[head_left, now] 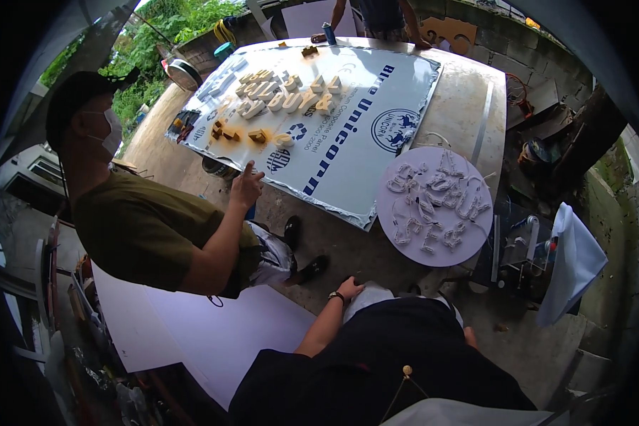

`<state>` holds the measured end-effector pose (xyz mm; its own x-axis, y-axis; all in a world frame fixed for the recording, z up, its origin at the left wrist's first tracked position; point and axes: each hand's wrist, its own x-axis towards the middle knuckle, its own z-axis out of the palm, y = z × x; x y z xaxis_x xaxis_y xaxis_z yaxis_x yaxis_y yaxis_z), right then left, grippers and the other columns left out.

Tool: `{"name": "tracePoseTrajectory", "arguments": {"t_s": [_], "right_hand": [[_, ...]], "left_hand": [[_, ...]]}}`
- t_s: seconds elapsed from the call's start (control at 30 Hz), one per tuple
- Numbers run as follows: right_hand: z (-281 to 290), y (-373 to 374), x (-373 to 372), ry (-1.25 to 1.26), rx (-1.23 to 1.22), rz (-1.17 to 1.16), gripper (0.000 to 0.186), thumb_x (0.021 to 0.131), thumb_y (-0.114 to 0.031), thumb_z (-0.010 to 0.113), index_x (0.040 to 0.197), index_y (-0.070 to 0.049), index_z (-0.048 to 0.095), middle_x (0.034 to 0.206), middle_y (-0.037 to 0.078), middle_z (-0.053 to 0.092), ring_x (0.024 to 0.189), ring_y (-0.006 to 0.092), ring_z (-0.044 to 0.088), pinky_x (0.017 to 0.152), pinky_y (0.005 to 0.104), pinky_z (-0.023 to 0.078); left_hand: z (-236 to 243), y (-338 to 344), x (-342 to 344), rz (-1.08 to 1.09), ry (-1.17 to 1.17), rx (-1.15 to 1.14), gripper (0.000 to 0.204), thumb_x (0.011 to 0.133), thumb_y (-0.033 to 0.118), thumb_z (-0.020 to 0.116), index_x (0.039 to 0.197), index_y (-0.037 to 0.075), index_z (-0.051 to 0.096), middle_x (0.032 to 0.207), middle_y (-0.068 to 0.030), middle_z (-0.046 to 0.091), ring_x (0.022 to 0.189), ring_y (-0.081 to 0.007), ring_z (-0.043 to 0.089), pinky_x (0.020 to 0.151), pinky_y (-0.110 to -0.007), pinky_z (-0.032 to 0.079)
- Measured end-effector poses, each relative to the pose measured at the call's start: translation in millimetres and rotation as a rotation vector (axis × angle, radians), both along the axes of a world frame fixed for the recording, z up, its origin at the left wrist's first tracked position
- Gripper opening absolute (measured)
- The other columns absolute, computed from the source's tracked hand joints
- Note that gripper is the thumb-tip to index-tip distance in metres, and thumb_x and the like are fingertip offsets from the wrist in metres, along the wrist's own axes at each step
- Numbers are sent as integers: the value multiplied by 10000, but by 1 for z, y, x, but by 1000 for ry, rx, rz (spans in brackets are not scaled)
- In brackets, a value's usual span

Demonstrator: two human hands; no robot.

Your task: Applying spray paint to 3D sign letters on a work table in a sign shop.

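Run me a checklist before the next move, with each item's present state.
1. Left hand free: ok, lowered by the thigh, nothing visible in it.
2. Right hand free: cannot tell, mostly hidden behind the black shirt.
3. White wired letters on the round board: ok, lying inside its rim.
4. Letters on the composite panel all one colour: not ok, some white, some gold.
5. Co-worker's raised hand off the panel: cannot tell, it overlaps the near edge in view.

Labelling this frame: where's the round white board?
In the head view, the round white board is right of centre, by the near corner of the printed panel, ahead and right of the left hand.
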<state>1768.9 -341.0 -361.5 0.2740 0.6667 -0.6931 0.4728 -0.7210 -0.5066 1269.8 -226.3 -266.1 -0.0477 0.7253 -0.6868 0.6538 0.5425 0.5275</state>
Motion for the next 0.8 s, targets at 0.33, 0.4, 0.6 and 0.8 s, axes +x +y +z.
{"name": "tracePoseTrajectory", "arguments": {"t_s": [0.33, 0.4, 0.6, 0.8], "right_hand": [[6, 90, -17, 101, 73, 370, 113, 595, -36, 483, 575, 49, 555, 509, 159, 517, 469, 277, 555, 405, 396, 402], [16, 96, -38, 59, 130, 302, 151, 600, -46, 480, 631, 81, 555, 579, 211, 543, 581, 335, 581, 507, 428, 432], [11, 107, -74, -80, 37, 431, 228, 625, -70, 476, 756, 96, 562, 833, 306, 525, 862, 409, 515, 729, 416, 408], [16, 107, -84, -104, 16, 379, 151, 615, -15, 499, 676, 114, 549, 615, 244, 535, 611, 320, 564, 564, 414, 402]], "left_hand": [[-35, -119, -56, 187, 25, -332, 485, 687, 344, 609, 955, -55, 542, 954, -191, 557, 783, -249, 590, 645, -325, 482], [-34, -133, -68, 236, 36, -442, 450, 687, 326, 609, 884, -77, 570, 874, -172, 578, 667, -217, 601, 538, -319, 487], [-9, -111, -65, 328, 37, -303, 481, 702, 322, 594, 981, -65, 535, 904, -173, 579, 701, -224, 593, 616, -304, 473], [-1, -68, -65, 417, -144, -126, 553, 719, 318, 589, 1112, -37, 428, 975, -169, 545, 736, -201, 566, 658, -294, 453]]}}
